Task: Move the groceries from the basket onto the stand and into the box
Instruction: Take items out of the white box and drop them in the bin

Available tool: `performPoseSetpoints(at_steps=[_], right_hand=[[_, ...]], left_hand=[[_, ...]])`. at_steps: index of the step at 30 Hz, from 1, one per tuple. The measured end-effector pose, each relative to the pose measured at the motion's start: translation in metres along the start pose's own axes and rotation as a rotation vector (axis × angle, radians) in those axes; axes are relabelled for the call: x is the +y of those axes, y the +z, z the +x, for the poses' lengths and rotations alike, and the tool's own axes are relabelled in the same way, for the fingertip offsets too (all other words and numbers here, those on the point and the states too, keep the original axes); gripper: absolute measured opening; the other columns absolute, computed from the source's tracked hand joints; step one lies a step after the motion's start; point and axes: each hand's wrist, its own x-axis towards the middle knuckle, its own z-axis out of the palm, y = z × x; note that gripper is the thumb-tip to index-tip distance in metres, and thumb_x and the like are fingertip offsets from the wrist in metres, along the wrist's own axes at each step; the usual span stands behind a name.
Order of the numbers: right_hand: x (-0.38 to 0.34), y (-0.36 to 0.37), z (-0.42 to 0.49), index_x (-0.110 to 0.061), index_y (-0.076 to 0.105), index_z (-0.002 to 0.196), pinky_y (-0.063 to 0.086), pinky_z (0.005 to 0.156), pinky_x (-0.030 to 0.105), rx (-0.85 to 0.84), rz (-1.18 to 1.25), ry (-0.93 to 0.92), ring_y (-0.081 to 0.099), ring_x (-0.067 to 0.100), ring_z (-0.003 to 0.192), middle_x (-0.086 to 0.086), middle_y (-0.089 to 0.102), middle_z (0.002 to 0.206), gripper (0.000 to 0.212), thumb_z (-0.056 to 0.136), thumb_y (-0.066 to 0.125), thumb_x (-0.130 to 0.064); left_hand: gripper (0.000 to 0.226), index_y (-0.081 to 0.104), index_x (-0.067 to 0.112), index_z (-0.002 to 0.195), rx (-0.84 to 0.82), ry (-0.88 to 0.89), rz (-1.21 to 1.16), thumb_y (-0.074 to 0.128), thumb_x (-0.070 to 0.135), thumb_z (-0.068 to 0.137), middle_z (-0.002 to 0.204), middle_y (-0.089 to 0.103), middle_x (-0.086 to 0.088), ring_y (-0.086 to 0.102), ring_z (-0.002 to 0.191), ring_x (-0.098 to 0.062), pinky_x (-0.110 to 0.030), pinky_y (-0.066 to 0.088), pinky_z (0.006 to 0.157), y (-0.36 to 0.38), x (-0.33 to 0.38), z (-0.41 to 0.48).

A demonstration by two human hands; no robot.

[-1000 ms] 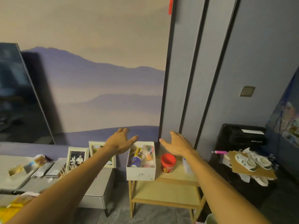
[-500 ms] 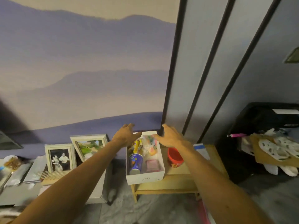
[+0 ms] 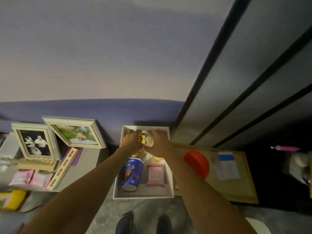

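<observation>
A white box (image 3: 143, 195) stands on the left end of the wooden stand (image 3: 236, 189). In its near half are a blue cup (image 3: 131, 173) lying on its side and a pink packet (image 3: 155, 174). Both my hands reach into the far half. My left hand (image 3: 132, 140) curls around a yellow packet (image 3: 142, 139). My right hand (image 3: 158, 143) lies over a clear packet (image 3: 150, 144); its grip is hidden. A red cup (image 3: 196, 163) and a white packet with a blue label (image 3: 226, 165) sit on the stand to the right of the box. The basket is out of view.
Left of the box is a grey cabinet (image 3: 87, 159) with two photo frames (image 3: 35, 141), pink packets (image 3: 30, 179) and a long patterned strip. A yellow bag (image 3: 11, 198) lies at lower left. Dark furniture stands at the right. My shoes (image 3: 123, 224) are on the floor below.
The view has tilted down and come closer to the box. Both hands have dropped from above the box's far rim into it and closed in on the yellow and clear packets.
</observation>
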Motion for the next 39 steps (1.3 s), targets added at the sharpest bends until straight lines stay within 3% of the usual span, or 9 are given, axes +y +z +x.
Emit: performPoseSetpoints(at_steps=[3, 8, 12, 21, 25, 27, 29, 32, 39], right_hand=[[0.020, 0.039, 0.039, -0.023, 0.050, 0.145, 0.037, 0.116, 0.051, 0.092, -0.161, -0.037, 0.050, 0.034, 0.136, 0.006, 0.056, 0.144, 0.098, 0.064, 0.042, -0.077], [0.033, 0.069, 0.031, -0.020, 0.032, 0.163, 0.030, 0.124, 0.058, 0.209, -0.281, -0.010, 0.037, 0.043, 0.149, 0.014, 0.042, 0.161, 0.119, 0.066, 0.084, -0.065], [0.037, 0.082, 0.028, -0.022, 0.016, 0.168, 0.029, 0.127, 0.057, 0.229, -0.366, 0.027, 0.027, 0.044, 0.157, 0.016, 0.030, 0.169, 0.112, 0.083, 0.086, -0.040], [0.032, 0.077, 0.032, -0.028, 0.051, 0.145, 0.043, 0.116, 0.043, 0.326, -0.270, -0.010, 0.049, 0.031, 0.138, 0.005, 0.058, 0.145, 0.064, 0.087, 0.080, -0.030], [0.038, 0.063, 0.029, -0.020, 0.065, 0.135, 0.045, 0.113, 0.039, 0.406, -0.058, -0.114, 0.060, 0.026, 0.124, 0.003, 0.068, 0.129, 0.045, 0.097, 0.051, -0.039], [0.033, 0.044, 0.021, -0.014, 0.072, 0.124, 0.053, 0.104, 0.046, 0.444, 0.154, -0.116, 0.065, 0.028, 0.114, 0.008, 0.071, 0.119, 0.037, 0.094, 0.059, -0.033], [0.022, 0.019, 0.006, -0.017, 0.073, 0.125, 0.056, 0.096, 0.040, 0.489, 0.260, -0.081, 0.065, 0.024, 0.109, 0.007, 0.070, 0.120, 0.043, 0.085, 0.070, -0.033], [0.009, -0.014, -0.015, -0.022, 0.077, 0.115, 0.057, 0.085, 0.035, 0.545, 0.307, -0.068, 0.067, 0.026, 0.098, 0.005, 0.070, 0.111, 0.039, 0.077, 0.078, -0.031], [-0.028, -0.112, -0.073, -0.023, 0.075, 0.106, 0.062, 0.072, 0.041, 0.641, 0.391, -0.157, 0.070, 0.022, 0.086, -0.001, 0.070, 0.099, 0.027, 0.081, 0.081, -0.031]], left_hand=[[0.077, 0.052, 0.030, 0.147, 0.025, -0.012, 0.074, 0.081, 0.048, 0.078, 0.151, 0.050, -0.010, 0.046, 0.139, -0.034, -0.044, 0.041, 0.116, 0.021, -0.020, 0.024], [0.092, 0.039, 0.027, 0.153, 0.007, 0.011, 0.186, 0.082, 0.057, 0.077, 0.156, 0.040, -0.012, 0.039, 0.146, -0.039, -0.051, 0.039, 0.118, 0.039, -0.027, 0.027], [0.108, 0.024, 0.027, 0.161, -0.001, 0.015, 0.238, 0.086, 0.053, 0.076, 0.161, 0.031, -0.012, 0.038, 0.146, -0.040, -0.052, 0.043, 0.117, 0.049, -0.030, 0.028], [0.084, 0.037, 0.030, 0.154, 0.150, 0.065, 0.142, 0.082, 0.047, 0.085, 0.146, 0.048, -0.010, 0.055, 0.131, -0.035, -0.046, 0.053, 0.104, 0.043, -0.030, 0.021], [0.083, 0.043, 0.035, 0.148, 0.230, 0.108, 0.004, 0.087, 0.045, 0.078, 0.137, 0.057, -0.011, 0.064, 0.119, -0.035, -0.050, 0.061, 0.092, 0.023, -0.025, 0.009], [0.085, 0.045, 0.038, 0.146, 0.263, 0.121, -0.040, 0.088, 0.051, 0.074, 0.132, 0.059, -0.010, 0.068, 0.111, -0.034, -0.049, 0.062, 0.087, 0.006, -0.019, -0.001], [0.084, 0.049, 0.035, 0.147, 0.290, 0.129, -0.074, 0.090, 0.043, 0.073, 0.130, 0.060, -0.012, 0.068, 0.106, -0.036, -0.046, 0.060, 0.088, -0.016, -0.011, -0.014], [0.085, 0.051, 0.033, 0.148, 0.324, 0.139, -0.103, 0.088, 0.025, 0.072, 0.132, 0.060, -0.011, 0.067, 0.109, -0.039, -0.043, 0.056, 0.091, -0.054, 0.005, -0.036], [0.082, 0.053, 0.033, 0.148, 0.445, 0.190, -0.136, 0.089, 0.030, 0.074, 0.130, 0.062, -0.008, 0.065, 0.113, -0.033, -0.040, 0.054, 0.093, -0.141, 0.059, -0.105]])
